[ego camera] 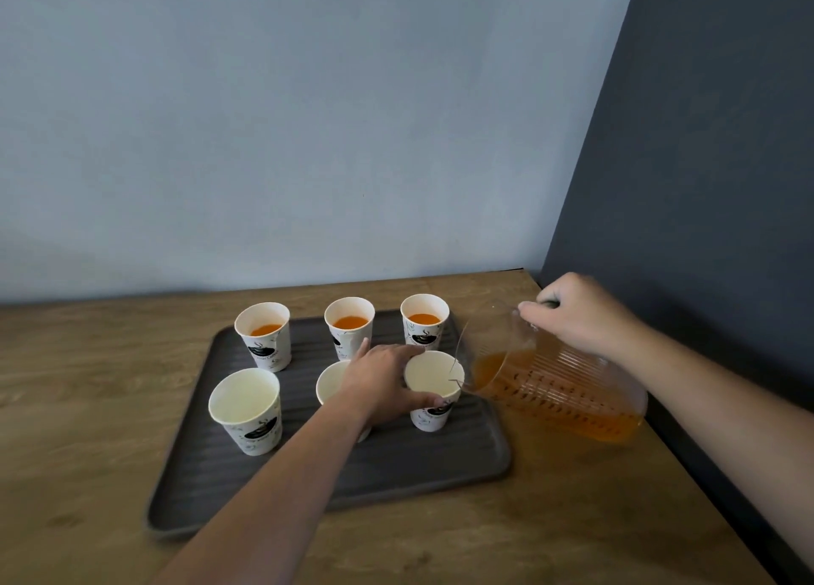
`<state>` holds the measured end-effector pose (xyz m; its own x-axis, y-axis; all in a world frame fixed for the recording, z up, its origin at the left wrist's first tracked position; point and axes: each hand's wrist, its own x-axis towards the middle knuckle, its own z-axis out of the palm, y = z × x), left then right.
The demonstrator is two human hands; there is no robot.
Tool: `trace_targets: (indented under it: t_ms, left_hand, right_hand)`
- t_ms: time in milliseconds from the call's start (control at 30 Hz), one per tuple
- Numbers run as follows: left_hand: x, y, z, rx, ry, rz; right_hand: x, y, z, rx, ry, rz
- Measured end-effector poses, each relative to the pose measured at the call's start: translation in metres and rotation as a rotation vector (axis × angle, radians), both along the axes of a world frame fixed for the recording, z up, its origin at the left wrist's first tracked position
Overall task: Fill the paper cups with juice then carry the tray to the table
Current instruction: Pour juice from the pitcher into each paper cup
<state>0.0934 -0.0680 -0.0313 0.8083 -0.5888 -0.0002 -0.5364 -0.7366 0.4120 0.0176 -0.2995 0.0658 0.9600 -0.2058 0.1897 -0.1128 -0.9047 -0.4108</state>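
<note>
My left hand (pixel 383 382), at mid-frame, wraps thumb and fingers round the front-right cup (pixel 434 379) on the dark tray (pixel 396 470); the cup's inside shows white. My right hand (pixel 577 316), at the right of the frame, clenches the handle of the clear pitcher (pixel 559 390), which is tilted with its spout over that cup's rim and orange juice pooled toward the spout. Three back-row cups (pixel 350 329) hold juice. The front-left cup (pixel 246 408) and the front-middle cup (pixel 330 384) look empty. The tray sits on the wooden counter (pixel 88 408).
</note>
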Motion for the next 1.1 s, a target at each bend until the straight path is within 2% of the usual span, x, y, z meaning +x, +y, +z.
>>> trace_targets:
  t_ms: [1100]
  left_hand:
    - [0.0,0.003,-0.005,-0.02,0.023,0.005]
  right_hand:
    - [0.007,0.006,0.013,-0.075,0.046,0.022]
